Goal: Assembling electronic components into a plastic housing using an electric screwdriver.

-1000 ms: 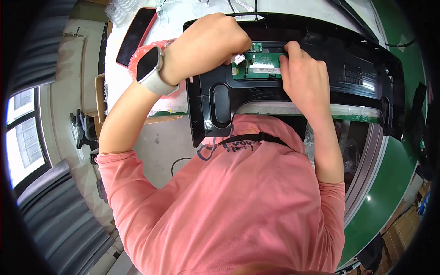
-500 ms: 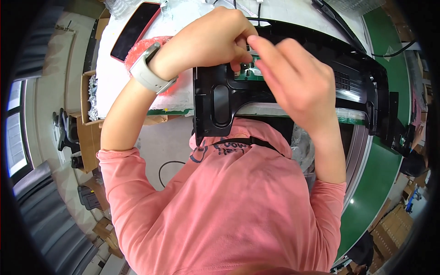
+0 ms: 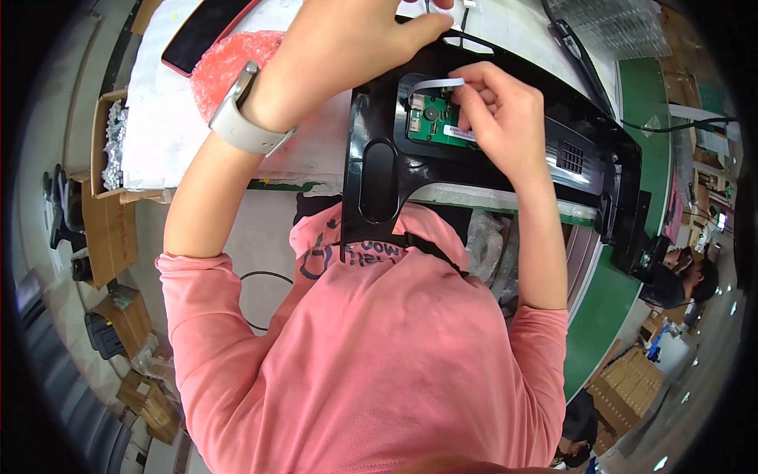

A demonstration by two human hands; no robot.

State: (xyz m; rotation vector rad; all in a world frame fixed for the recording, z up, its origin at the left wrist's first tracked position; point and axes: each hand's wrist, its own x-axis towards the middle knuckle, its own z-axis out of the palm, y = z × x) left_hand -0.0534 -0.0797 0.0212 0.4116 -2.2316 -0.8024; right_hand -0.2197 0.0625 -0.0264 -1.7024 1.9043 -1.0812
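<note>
A black plastic housing (image 3: 442, 167) lies at the near edge of the worktable. Set in its recess is a green circuit board (image 3: 430, 130) with a round black part and a white label. My right hand (image 3: 509, 118) pinches the free end of a white flat cable (image 3: 434, 84) between thumb and fingertips. That cable arches over the board from its left side. Up at the top edge my left hand (image 3: 359, 39), with a watch on its wrist, reaches beyond the housing. Its thumb is stretched out, apart from a fingertip; the other fingers are mostly cut off.
Red bubble wrap (image 3: 229, 71) and a dark phone-like slab with a red edge (image 3: 201, 35) lie left of my left forearm. A cardboard box (image 3: 103, 150) stands beside the table. A black cable (image 3: 671, 126) crosses the green surface (image 3: 643, 158) at right.
My hands have parted: the left moved up toward the top edge, the right now grips the white cable's end. The board, hidden in part before, shows more fully. The whole view has shifted.
</note>
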